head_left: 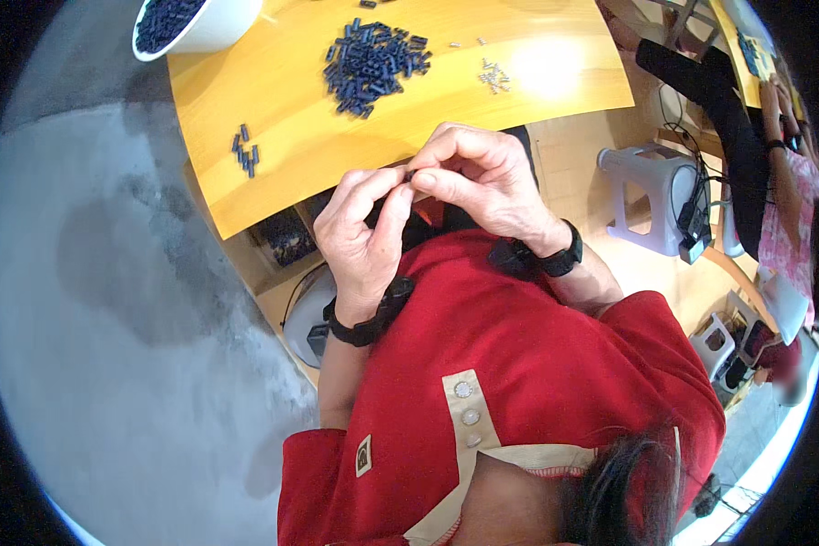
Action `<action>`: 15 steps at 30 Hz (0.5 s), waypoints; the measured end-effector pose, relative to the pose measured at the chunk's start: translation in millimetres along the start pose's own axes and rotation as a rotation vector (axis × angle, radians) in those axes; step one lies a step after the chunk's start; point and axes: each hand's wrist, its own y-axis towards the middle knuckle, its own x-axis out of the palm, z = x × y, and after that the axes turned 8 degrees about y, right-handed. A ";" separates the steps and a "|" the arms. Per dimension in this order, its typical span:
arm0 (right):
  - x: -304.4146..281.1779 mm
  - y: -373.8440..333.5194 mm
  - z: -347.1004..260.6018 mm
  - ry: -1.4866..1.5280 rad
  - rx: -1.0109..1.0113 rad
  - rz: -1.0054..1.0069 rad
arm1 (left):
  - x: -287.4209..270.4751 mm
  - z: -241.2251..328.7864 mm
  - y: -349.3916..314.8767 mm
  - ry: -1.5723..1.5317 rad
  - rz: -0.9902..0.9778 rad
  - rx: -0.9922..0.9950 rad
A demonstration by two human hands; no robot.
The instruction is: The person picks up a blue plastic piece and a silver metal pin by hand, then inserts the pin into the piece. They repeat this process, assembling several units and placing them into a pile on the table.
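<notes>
My left hand [362,223] and my right hand [490,185] meet at the near edge of the yellow table [287,100]. Between their fingertips is a small dark cylindrical piece [409,176], mostly covered by the fingers; thumbs and forefingers of both hands pinch it. Beyond the hands lies a heap of short dark blue-black cylindrical pieces [370,68]. To its right, small silvery metal parts [493,76] are scattered. A few more dark cylindrical pieces [246,153] lie apart at the left. Black bands circle both my wrists.
A white bowl [217,29] full of dark pieces stands at the table's far left corner. Right of the table are a white plastic stool [646,187], black cables and an adapter [694,232]. Another person in pink patterned clothing [792,205] works at a table farther right.
</notes>
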 end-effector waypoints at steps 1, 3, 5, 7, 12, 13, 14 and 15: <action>-0.9 -0.7 -0.6 -0.009 -0.006 0.009 | 2.1 0.8 0.5 -0.011 -0.007 0.007; -1.7 -1.7 -2.5 0.044 0.061 0.019 | 2.9 3.7 0.2 -0.023 -0.013 -0.028; -4.0 -1.8 -2.0 0.001 0.054 0.026 | 4.6 0.8 -0.6 -0.039 -0.027 -0.052; -5.0 -0.9 -3.3 -0.052 0.043 0.011 | 7.3 -2.5 -0.4 -0.073 -0.005 -0.004; -27.5 23.7 -7.6 -0.726 -0.281 0.261 | 7.0 -3.7 4.1 -0.008 0.001 -0.005; -32.5 32.7 -12.2 -0.902 -0.312 0.320 | 6.6 -5.0 4.1 0.007 0.008 -0.010; -40.1 40.8 -9.5 -1.026 -0.366 0.371 | 6.1 -4.9 4.3 0.007 0.010 -0.011; -48.3 48.3 -8.0 -1.154 -0.421 0.427 | 5.8 -3.6 5.7 0.009 0.007 -0.023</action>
